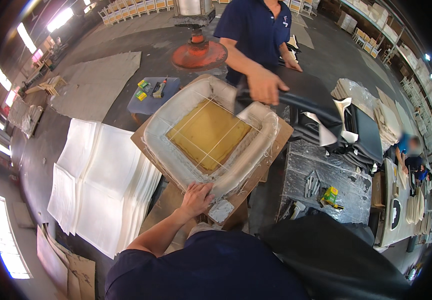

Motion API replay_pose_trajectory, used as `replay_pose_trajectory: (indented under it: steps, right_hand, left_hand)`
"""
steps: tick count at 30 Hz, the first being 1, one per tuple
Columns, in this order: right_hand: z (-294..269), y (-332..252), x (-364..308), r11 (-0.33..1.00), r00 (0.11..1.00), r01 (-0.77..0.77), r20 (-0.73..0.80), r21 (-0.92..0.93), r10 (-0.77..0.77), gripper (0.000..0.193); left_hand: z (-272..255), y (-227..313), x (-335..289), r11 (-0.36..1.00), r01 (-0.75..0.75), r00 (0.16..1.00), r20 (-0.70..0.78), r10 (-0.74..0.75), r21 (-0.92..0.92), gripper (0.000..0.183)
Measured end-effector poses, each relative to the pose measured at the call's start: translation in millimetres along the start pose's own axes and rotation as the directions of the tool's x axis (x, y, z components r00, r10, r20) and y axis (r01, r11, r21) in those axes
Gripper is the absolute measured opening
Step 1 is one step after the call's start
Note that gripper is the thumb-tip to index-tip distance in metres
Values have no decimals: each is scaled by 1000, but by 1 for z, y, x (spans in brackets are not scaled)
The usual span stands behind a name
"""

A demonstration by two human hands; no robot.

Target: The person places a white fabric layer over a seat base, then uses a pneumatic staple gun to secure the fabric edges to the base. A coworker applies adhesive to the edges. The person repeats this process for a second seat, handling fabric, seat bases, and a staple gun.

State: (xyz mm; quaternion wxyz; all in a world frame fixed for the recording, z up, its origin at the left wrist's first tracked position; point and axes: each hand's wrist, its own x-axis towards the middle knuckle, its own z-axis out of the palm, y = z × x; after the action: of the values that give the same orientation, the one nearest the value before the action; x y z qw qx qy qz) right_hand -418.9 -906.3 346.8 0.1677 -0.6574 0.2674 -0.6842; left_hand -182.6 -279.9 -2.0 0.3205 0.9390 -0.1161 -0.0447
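Observation:
My left hand [196,200] lies on the near rim of a padded, cushion-like frame [166,112], its fingers resting along the edge. The frame is whitish and rounded, with a square yellow panel [208,135] in its middle crossed by thin white cords. It rests on a brown board [278,142]. My right hand does not show. At my right side, a black leather-like sheet [336,250] spreads out, slightly blurred. Across the frame a co-worker's hand [266,86] is over a folded black sheet [311,97] at the frame's far right corner.
Stacked white foam sheets [101,175] stand on the left. A small bluish table [153,100] bears yellow-green boxes and a tool. On the right a plastic-covered table [296,172] carries tools and black pieces. Behind the frame rises a red round pedestal base [199,54].

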Motion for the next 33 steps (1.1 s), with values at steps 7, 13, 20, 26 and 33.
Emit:
replay_pose_trajectory:
  steps: [7, 13, 20, 26, 33]
  right_hand:
    - [49, -5, -21, 998, 996, -20, 87, 61, 15, 24]
    - [133, -50, -80, 975, 973, -76, 229, 207, 28, 22]
    - [233, -128, -225, 826, 829, -383, 549, 413, 109, 22]
    - [261, -270, -365, 244, 414, -908, 815, 340, 405, 18]
    - [295, -314, -436, 267, 417, -889, 899, 373, 133, 19]
  left_hand:
    - [3, 17, -3, 997, 1, 990, -138, 11, 82, 55]
    - [14, -10, -36, 982, -6, 989, -144, 33, 188, 70]
    - [-13, -50, -23, 981, -187, 974, -122, 193, 57, 72]
    - [-27, -78, -38, 965, -258, 963, -84, 254, -37, 66]
    - [-87, -80, -22, 722, -86, 973, 99, 210, -686, 82]
